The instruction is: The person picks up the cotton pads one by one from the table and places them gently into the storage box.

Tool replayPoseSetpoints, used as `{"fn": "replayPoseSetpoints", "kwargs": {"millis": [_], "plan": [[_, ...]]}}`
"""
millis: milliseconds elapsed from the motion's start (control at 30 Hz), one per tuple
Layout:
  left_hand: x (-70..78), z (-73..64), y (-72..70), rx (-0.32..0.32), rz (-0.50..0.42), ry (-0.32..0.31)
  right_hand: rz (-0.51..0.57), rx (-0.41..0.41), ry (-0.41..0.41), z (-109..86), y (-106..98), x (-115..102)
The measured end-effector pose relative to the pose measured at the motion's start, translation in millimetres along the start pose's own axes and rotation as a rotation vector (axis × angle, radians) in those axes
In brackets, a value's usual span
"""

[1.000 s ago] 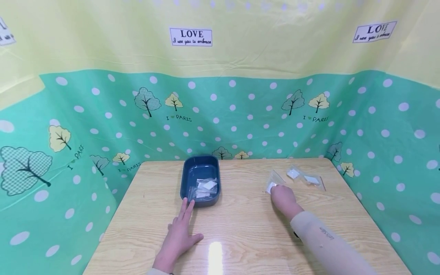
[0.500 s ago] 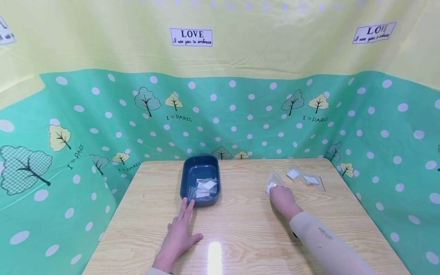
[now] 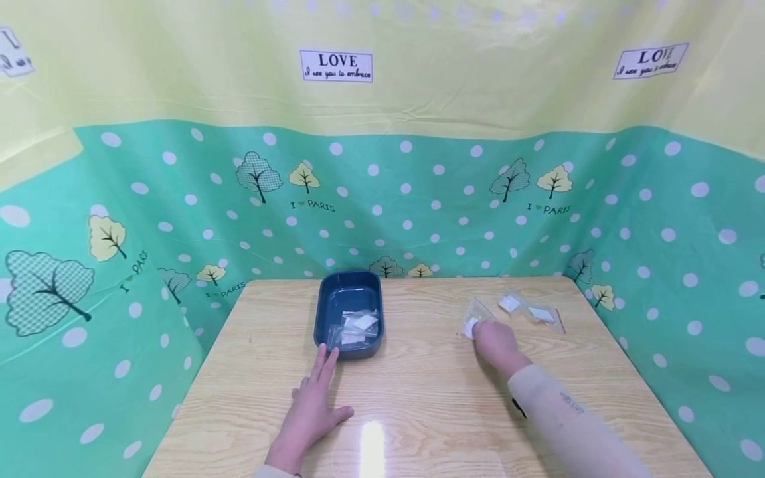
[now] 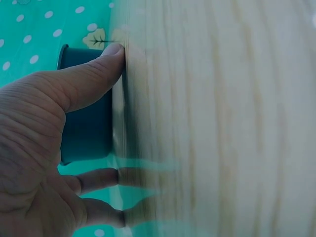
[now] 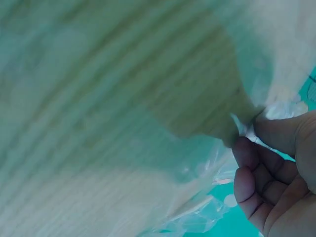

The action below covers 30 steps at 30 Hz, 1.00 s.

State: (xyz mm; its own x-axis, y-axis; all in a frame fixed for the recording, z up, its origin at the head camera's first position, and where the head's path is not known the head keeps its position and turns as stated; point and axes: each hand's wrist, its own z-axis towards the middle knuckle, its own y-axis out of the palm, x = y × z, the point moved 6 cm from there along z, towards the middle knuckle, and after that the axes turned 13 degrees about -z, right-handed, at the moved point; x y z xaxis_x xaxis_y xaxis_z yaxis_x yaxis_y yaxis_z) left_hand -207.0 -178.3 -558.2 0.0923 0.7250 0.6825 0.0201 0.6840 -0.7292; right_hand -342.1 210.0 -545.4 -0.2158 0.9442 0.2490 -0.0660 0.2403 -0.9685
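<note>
In the head view my left hand [image 3: 311, 411] lies on the table with its fingers spread, two fingertips right at the near rim of a dark blue tray [image 3: 319, 299]. In the left wrist view its thumb [image 4: 94, 76] points along the tabletop, the tray's side behind it. My right hand [image 3: 499, 345] pinches the near end of a small clear zip bag [image 3: 478, 311] with a white piece inside. Thumb and forefinger meet on the plastic [image 5: 241, 126] in the right wrist view; the other fingers curl in beside them.
Several similar bags [image 3: 360, 322] with white pieces lie in the tray's near half. At the back right, two more bags sit side by side, one on the left [image 3: 509, 302] and one on the right [image 3: 542, 313]. A green dotted curtain [image 3: 406, 206] surrounds the wooden table [image 3: 412, 398].
My right hand has shifted very slightly to the right at the bag. The left hand, tray and other bags stay as they were.
</note>
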Motion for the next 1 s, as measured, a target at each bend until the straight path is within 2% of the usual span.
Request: {"fn": "replayPoseSetpoints", "kwargs": {"millis": [133,200,300,467,633,767,900,1000], "plan": [[1.5,-0.1,-0.2,0.001,0.004,0.005,0.042,0.036,-0.002,4.6,-12,6],[2.7,-0.5,-0.9,0.003,0.002,0.007,0.094,0.068,0.002,8.2,-27,6],[4.2,-0.9,-1.6,0.005,0.003,0.014,0.172,0.147,0.005,14.0,-61,-2],[4.1,-0.3,-1.5,0.002,0.007,0.008,0.263,0.307,-0.037,18.6,-122,-36],[2.1,0.4,-1.1,-0.010,-0.006,-0.002,0.350,0.419,-0.141,18.2,-162,-83],[1.0,1.4,-0.2,-0.014,-0.011,-0.010,0.449,0.400,-0.206,19.9,-174,-115],[-0.3,0.9,0.3,-0.011,-0.008,-0.014,0.510,0.367,-0.252,21.7,-172,-139],[0.6,-0.1,-0.8,-0.009,-0.007,-0.014,0.514,0.367,-0.281,22.0,-168,-152]]}}
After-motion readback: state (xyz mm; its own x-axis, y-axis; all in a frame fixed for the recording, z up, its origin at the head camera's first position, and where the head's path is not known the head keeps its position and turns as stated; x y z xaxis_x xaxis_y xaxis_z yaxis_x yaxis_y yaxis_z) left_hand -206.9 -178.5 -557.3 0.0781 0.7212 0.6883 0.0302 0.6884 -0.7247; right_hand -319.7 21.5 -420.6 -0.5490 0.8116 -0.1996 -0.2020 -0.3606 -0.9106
